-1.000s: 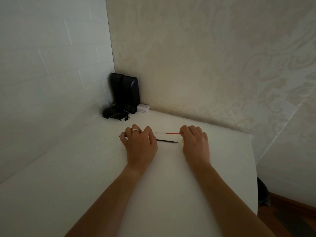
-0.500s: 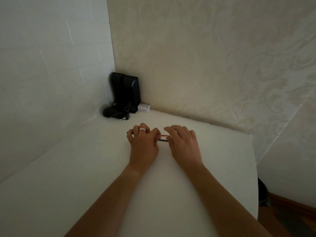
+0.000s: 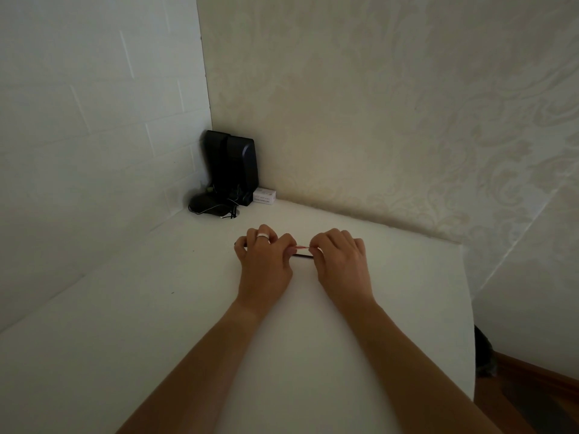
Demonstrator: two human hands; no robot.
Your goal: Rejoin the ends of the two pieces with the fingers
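Two bare hands rest on a smooth, matte white tabletop (image 3: 156, 339) set into a room corner, one wall painted brick, the other covered in pale embossed damask paper. The left hand (image 3: 264, 264), with a plain pale ring (image 3: 262, 235) on one finger, has its fingers curled down, and its thumb and fingertips pinch one end of a thin red-and-white stick (image 3: 302, 246), slim and straight like a pen refill. The right hand (image 3: 341, 264) is curled the same way and pinches the other end, so only a short stretch of the stick shows in the narrow gap between the two hands. Just below it in that gap lies a thin dark rod (image 3: 303, 255), close to the tabletop; whether either hand grips it cannot be told. A dark tip (image 3: 235, 243) pokes out past the left hand's outer fingers. In the far corner stand two glossy black rounded speakers (image 3: 233, 166) with tangled black cables (image 3: 216, 209), beside a small white box (image 3: 264, 195).
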